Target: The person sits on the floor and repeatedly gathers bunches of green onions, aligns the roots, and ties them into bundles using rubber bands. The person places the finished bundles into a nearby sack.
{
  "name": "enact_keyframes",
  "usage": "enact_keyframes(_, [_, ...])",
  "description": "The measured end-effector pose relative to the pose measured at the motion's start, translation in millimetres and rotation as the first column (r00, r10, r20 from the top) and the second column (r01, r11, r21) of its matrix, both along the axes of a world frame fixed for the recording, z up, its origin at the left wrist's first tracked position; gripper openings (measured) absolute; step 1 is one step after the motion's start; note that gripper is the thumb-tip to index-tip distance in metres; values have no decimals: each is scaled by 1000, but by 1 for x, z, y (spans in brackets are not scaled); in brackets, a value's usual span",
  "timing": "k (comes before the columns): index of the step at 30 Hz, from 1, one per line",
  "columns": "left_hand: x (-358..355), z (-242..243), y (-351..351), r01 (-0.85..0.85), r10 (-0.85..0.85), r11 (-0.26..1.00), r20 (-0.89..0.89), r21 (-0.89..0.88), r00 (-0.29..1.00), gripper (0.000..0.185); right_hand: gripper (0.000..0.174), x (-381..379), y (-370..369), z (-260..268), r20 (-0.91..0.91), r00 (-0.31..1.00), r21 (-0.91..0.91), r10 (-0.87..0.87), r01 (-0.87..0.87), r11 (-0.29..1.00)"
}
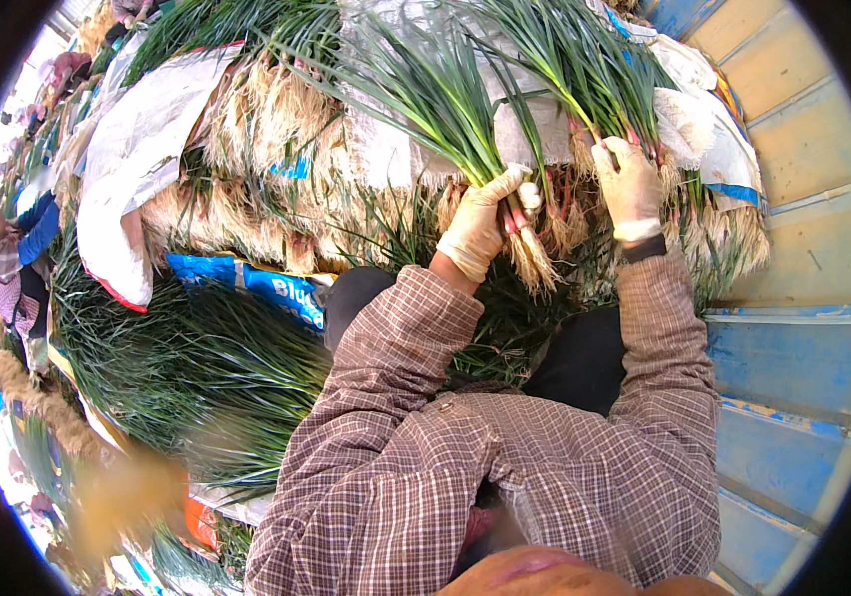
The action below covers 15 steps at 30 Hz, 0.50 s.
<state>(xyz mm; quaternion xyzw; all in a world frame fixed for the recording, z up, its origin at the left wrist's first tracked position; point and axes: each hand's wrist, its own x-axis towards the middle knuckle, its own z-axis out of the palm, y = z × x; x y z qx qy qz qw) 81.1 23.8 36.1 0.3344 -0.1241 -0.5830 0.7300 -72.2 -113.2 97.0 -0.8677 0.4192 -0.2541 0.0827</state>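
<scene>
My left hand [479,217], in a pale glove, is closed around a bunch of green seedlings [463,130] with reddish stem bases. Their long green leaves fan up and to the left, and the pale roots [533,261] hang below my fist. To the right, my gloved right hand [628,179] has its fingers closed at the base of one or more plants in another pile of seedlings [597,67]; the exact grip is partly hidden. That pile lies on a white woven sack [522,127], its roots towards me.
Stacked seedlings with thick pale roots [269,119] stand ahead, partly under a white woven sack [139,141]. Green leaves [247,372] spread at my left beside a blue printed bag [247,279]. A blue and tan panelled wall [790,357] runs along my right. Another person [19,261] is at far left.
</scene>
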Motion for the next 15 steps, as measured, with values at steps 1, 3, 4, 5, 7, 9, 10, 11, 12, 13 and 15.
enact_keyframes(1, [-1,1,-2,48,-49,999,36,21,998,30,24,-6,14,5,16,999,-87,51,-49,995])
enact_keyframes(3, [-7,2,-7,-29,24,998,-65,-63,998,26,14,-5,49,5,-47,983,-265,180,-186,946])
enact_keyframes(4, [-6,1,-5,18,-21,998,-37,-61,999,23,7,-3,60,5,-193,950,-406,247,-306,861])
enact_keyframes(5, [-8,1,-6,-19,17,998,-34,-61,999,23,4,-5,72,3,-325,894,-407,310,-428,807])
enact_keyframes(7, [-7,0,-4,-9,8,999,18,43,1000,23,6,-2,73,3,-396,839,-419,372,-526,740])
enact_keyframes(9, [-6,-2,-1,-26,26,999,-21,-29,999,24,14,2,56,2,-376,924,-103,70,-116,988])
enact_keyframes(10, [-7,-4,0,-25,21,995,-47,-93,999,24,25,5,40,2,-284,957,-171,58,-110,979])
enact_keyframes(11, [-8,-5,1,-24,20,997,-57,-77,998,22,34,4,28,2,-102,988,189,114,-93,977])
enact_keyframes(12, [-11,-5,1,-13,5,993,-67,-115,998,20,35,10,21,-2,179,956,513,234,-293,807])
enact_keyframes(13, [-13,-6,3,-22,10,987,-81,-157,997,18,36,15,19,-7,369,924,764,103,-365,532])
enact_keyframes(15, [-21,-6,2,-12,-2,993,-120,-118,993,15,26,29,23,-16,553,828,767,99,-551,330])
